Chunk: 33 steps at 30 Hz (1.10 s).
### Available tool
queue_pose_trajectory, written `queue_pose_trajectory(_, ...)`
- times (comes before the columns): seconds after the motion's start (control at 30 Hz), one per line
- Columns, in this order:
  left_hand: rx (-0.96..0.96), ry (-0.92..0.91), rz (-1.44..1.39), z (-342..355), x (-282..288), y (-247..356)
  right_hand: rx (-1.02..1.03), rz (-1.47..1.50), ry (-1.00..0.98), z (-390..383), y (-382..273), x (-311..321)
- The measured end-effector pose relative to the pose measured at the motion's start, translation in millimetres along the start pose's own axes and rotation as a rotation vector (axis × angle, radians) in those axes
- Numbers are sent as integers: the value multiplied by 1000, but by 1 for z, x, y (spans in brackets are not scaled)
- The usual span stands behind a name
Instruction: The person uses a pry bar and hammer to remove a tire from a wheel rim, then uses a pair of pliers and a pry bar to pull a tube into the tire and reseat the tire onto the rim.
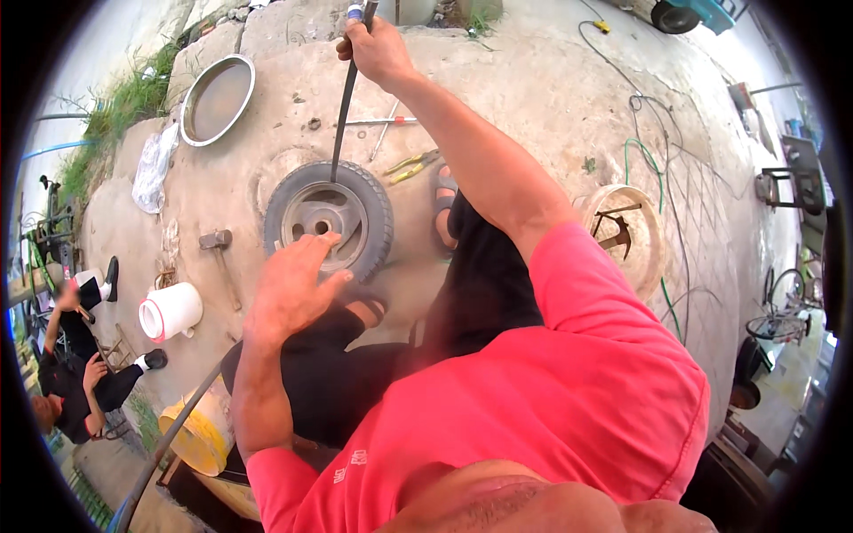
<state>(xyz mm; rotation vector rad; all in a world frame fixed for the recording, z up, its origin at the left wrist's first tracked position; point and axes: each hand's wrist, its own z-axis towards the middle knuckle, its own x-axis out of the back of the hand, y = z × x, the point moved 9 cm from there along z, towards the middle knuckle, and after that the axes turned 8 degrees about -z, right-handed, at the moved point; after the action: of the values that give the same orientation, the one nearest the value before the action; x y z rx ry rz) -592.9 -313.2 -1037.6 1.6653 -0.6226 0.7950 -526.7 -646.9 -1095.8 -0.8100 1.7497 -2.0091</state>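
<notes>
My right hand (380, 49) is raised ahead of me and wrapped round the upper part of a long dark metal pry bar (344, 111). The bar's lower end meets the rim area of a small wheel with a black tyre (378, 209), lying flat on the ground in front of me. My left hand (293, 289) is over the near side of this wheel, fingers stretched toward the hub and thumb apart. It holds nothing that I can see; whether its fingertips touch the hub I cannot tell. Yellow-handled pliers (413, 167) lie right of the tyre.
A sledgehammer (216, 240) and a white plastic container (173, 311) are on the left, with a round metal basin (251, 84) beyond. On the right, a whitish bucket (656, 235) has metal pieces in it, beside a green hose (656, 155). Another person (75, 400) sits at far left.
</notes>
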Motion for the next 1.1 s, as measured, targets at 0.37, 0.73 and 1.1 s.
queue_pose_trajectory(0.37, -82, -109, -40, 10, -3, 39, -43, 13, -67, -11, -13, -16)
queue_pose_trajectory(0.73, -84, -177, 20, 24, -16, 44, -58, 44, -100, -14, -4, -2)
queue_pose_trajectory(1.1, -219, 10, -296, 69, 45, 115, -87, 14, -131, -1, -3, -15)
